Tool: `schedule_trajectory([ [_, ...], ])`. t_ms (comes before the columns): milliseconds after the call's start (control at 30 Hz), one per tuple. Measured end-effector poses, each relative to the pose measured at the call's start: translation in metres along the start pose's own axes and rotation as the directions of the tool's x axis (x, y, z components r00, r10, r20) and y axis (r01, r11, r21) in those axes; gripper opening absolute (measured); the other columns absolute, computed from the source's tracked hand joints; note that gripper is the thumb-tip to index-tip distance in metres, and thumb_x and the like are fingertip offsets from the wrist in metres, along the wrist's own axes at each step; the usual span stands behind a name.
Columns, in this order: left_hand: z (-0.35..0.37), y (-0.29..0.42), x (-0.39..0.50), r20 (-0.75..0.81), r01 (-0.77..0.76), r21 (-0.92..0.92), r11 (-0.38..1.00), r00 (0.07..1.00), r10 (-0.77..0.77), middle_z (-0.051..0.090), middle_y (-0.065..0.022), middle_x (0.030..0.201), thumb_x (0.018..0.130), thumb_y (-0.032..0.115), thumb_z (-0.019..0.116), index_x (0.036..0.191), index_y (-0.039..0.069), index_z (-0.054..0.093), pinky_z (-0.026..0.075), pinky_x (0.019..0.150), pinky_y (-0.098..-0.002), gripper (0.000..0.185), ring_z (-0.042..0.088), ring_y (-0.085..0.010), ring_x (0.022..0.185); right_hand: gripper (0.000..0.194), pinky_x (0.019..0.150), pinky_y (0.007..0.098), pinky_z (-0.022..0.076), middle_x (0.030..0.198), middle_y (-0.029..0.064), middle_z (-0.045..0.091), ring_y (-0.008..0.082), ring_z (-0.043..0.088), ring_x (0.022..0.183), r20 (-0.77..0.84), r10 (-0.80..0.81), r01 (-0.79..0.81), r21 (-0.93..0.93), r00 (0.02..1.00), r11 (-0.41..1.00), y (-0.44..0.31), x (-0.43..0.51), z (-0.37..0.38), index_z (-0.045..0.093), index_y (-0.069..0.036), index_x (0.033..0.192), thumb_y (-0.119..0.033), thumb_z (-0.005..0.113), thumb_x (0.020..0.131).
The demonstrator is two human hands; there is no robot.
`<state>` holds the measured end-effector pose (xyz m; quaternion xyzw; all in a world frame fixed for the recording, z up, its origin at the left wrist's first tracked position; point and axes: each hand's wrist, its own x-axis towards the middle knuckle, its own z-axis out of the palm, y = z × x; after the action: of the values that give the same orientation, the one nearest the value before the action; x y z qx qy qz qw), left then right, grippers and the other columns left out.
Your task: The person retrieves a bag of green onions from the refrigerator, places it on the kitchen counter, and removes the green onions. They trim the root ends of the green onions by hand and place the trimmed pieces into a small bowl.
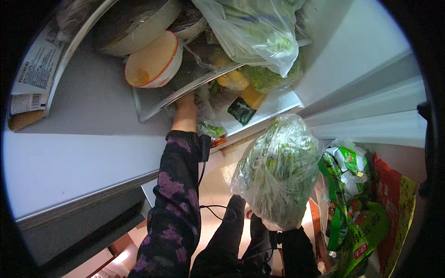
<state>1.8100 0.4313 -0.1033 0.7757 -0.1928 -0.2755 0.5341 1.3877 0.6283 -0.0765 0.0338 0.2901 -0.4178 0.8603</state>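
Note:
My left hand (186,103) reaches under the edge of a clear refrigerator shelf (194,87), beside a plastic bag with green vegetables (209,121). Its fingers are hidden behind the shelf edge, so what they touch cannot be told. A large clear plastic bag of leafy greens (281,166) is held up in front of my body on my right hand (274,226), of which only a little skin shows beneath the bag. Under the shelf lie yellow produce in plastic (233,80), a dark green spaghetti packet (242,110) and more bagged greens (269,78).
On the shelf stand a red-rimmed bowl (154,60), a large round dish (139,31) and a plastic bag of vegetables (257,31). Door bins at the right hold a green food package (365,232) and a red package (393,208). Printed cartons (38,66) stand upper left.

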Motion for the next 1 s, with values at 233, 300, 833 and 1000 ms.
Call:
schedule_trajectory([
  [233, -0.008, 0.033, -0.014, 0.169, 0.31, -0.67, 0.674, 0.948, -0.268, 0.053, -0.0134, 0.132, 0.088, 0.018, 0.062, 0.128, 0.006, 0.051, 0.041, 0.1, -0.0467, 0.043, 0.052, -0.0333, 0.118, 0.049, 0.098, 0.0446, 0.0459, 0.13, 0.0145, 0.053, 0.0299, 0.054, 0.116, 0.002, 0.006, -0.006, -0.011, 1.0, 1.0, 0.003, -0.01, 0.003, 0.047, -0.003, 0.133, -0.036, 0.047, 0.096],
  [300, -0.011, 0.044, -0.017, 0.19, 0.352, -0.694, 0.628, 0.931, -0.312, 0.054, -0.0123, 0.131, 0.088, 0.017, 0.062, 0.127, 0.007, 0.052, 0.042, 0.1, -0.0476, 0.042, 0.053, -0.0324, 0.117, 0.049, 0.098, 0.0447, 0.0459, 0.13, 0.0144, 0.053, 0.03, 0.053, 0.117, 0.011, 0.001, -0.001, -0.017, 1.0, 1.0, 0.002, -0.008, 0.005, 0.047, -0.003, 0.133, -0.037, 0.046, 0.097],
  [833, -0.058, 0.024, -0.205, 0.239, 0.322, -0.766, 0.556, 0.946, -0.218, 0.058, -0.0118, 0.12, 0.088, 0.005, 0.061, 0.129, 0.001, 0.045, 0.052, 0.09, -0.0385, 0.044, 0.06, -0.0239, 0.106, 0.053, 0.101, 0.0462, 0.044, 0.133, 0.0144, 0.052, 0.0312, 0.052, 0.118, 0.061, -0.084, 0.096, -0.23, 0.995, 0.969, -0.003, 0.019, 0.029, 0.046, -0.004, 0.135, -0.042, 0.04, 0.099],
  [1000, -0.072, 0.009, -0.24, 0.274, 0.331, -0.721, 0.609, 0.943, -0.188, 0.052, -0.0114, 0.128, 0.088, 0.005, 0.062, 0.135, 0.001, 0.039, 0.045, 0.099, -0.0378, 0.053, 0.053, -0.0236, 0.115, 0.055, 0.104, 0.046, 0.0411, 0.136, 0.0141, 0.05, 0.0314, 0.051, 0.12, 0.021, -0.072, 0.072, -0.001, 0.997, 0.997, -0.003, 0.023, -0.001, 0.045, -0.003, 0.136, -0.044, 0.039, 0.099],
])
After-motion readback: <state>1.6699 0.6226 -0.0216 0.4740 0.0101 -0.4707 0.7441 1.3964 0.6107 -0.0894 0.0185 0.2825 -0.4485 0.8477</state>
